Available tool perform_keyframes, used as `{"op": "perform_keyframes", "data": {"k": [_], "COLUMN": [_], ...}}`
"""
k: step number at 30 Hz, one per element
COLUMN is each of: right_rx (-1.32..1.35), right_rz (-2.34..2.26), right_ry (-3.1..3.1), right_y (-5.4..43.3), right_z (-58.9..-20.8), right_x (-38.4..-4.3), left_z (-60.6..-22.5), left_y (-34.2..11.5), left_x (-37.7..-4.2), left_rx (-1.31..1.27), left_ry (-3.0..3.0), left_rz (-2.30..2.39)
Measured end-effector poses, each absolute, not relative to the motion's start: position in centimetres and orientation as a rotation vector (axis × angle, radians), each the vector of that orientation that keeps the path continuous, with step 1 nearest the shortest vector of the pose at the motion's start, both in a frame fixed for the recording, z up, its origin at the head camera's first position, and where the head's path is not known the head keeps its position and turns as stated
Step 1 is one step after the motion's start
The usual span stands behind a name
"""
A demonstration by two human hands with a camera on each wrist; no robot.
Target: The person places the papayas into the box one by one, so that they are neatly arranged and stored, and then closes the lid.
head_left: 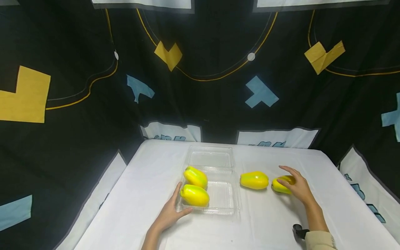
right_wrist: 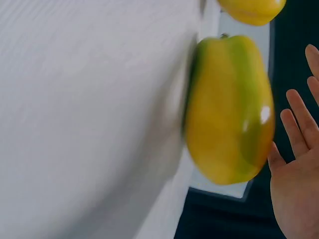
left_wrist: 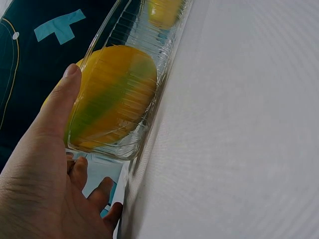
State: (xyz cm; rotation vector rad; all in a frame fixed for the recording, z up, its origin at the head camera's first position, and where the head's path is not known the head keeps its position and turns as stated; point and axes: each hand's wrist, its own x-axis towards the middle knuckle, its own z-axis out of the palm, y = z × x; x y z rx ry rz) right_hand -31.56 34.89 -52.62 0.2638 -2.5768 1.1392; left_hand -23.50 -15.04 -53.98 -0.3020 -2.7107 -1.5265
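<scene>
A clear plastic clamshell container point(head_left: 221, 194) lies with its lid point(head_left: 210, 156) folded back on the white table. Two yellow-green papayas sit in its left half, a rear papaya point(head_left: 195, 176) and a front papaya point(head_left: 194, 195). At the front left corner, my left hand point(head_left: 168, 211) rests its spread fingers and thumb along the container walls; the left wrist view shows the thumb point(left_wrist: 72, 89) beside the plastic. To the right lie another papaya point(head_left: 254, 180) and the rightmost papaya point(right_wrist: 232, 109). My right hand point(head_left: 298, 187) hovers over that rightmost one with fingers spread.
The white tabletop point(head_left: 262, 225) is backed by a black curtain point(head_left: 215, 104) with yellow and blue patches. A small black object point(head_left: 300, 231) shows by the right sleeve point(head_left: 320, 240).
</scene>
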Motion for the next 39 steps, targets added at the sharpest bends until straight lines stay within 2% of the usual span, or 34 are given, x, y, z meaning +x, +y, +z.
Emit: {"op": "perform_keyframes", "data": {"k": [6,26,39], "right_rx": [0.259,0.356,0.069], "right_rz": [1.167,1.059,1.067], "right_ry": [-2.64,-2.618,-2.645], "right_y": [34.2,36.1,35.3], "right_z": [-50.6,-51.1,-50.3], "right_x": [-29.5,-28.6,-27.2], "left_z": [-53.9,-53.9,-54.2], "left_y": [-15.0,-15.0,-15.0], "left_x": [-23.4,-23.4,-23.5], "left_rx": [-0.304,-0.296,-0.289], "left_ry": [-2.715,-2.725,-2.719], "left_rz": [-1.529,-1.513,-1.559]}}
